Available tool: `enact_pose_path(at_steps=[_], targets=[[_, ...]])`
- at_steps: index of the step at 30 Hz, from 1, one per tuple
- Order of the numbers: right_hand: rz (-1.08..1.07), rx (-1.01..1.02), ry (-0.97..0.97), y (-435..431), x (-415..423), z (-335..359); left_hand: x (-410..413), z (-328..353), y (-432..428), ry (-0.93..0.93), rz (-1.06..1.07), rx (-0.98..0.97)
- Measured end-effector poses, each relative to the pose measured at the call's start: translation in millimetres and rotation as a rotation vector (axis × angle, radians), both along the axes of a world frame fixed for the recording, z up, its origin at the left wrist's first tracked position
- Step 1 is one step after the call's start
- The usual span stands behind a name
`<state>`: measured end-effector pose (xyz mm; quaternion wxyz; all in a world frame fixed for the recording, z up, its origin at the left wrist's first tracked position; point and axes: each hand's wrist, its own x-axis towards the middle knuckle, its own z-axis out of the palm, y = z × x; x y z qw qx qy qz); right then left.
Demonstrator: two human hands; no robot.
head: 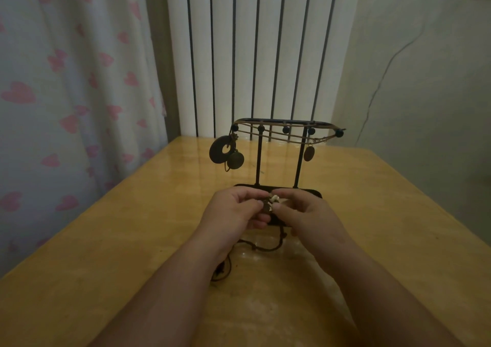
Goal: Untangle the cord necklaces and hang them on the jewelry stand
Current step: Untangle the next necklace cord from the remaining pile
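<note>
A black jewelry stand (259, 158) rises from the wooden table (106, 227), its top bar carrying cord necklaces. From that bar hang a dark ring pendant (218, 150), a round pendant (235, 160) and a small oval pendant (309, 153). In front of the stand's base, my left hand (233, 211) and my right hand (305, 213) meet, both pinching a pale and dark pendant cluster (272, 202). Its dark cord (255, 247) trails down onto the table between my wrists and loops off under my left forearm.
A curtain with pink hearts (74, 94) hangs at the left, beside the table's left edge. Behind the table is a window with vertical bars (255, 54). A pale wall with a thin wire (385, 73) lies to the right.
</note>
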<state>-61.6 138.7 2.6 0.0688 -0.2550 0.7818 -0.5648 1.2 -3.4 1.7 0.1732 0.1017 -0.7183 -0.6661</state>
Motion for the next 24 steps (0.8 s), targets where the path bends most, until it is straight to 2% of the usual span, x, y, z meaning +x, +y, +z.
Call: enact_pose_path(at_steps=[2, 6, 10, 14, 17, 22, 24], targets=[[0.006, -0.014, -0.025, 0.5, -1.8, -1.5, -0.3, 0.8, 0.2, 0.002, 0.0, 0.013], [0.024, -0.2, -0.276, 1.4, -6.6, -1.8, -2.1, 2.9, 0.2, 0.015, -0.001, 0.082], [0.075, -0.284, -0.388, -0.6, -9.3, -5.1, -2.5, 2.6, 0.1, 0.027, -0.006, 0.109], [0.127, -0.396, -0.453, -3.4, -10.1, -3.9, -1.7, 3.4, -1.4, 0.065, -0.039, 0.3], [0.12, -0.414, -0.435, -4.5, -7.2, -1.2, -0.7, 3.4, -3.1, 0.045, -0.07, 0.348], [0.062, -0.237, -0.224, 1.1, -1.3, 1.4, 0.6, 3.0, -2.8, -0.008, -0.114, 0.324], [0.059, -0.217, -0.196, 1.4, 0.0, 2.3, 0.7, 1.7, -2.3, -0.017, -0.122, 0.293]])
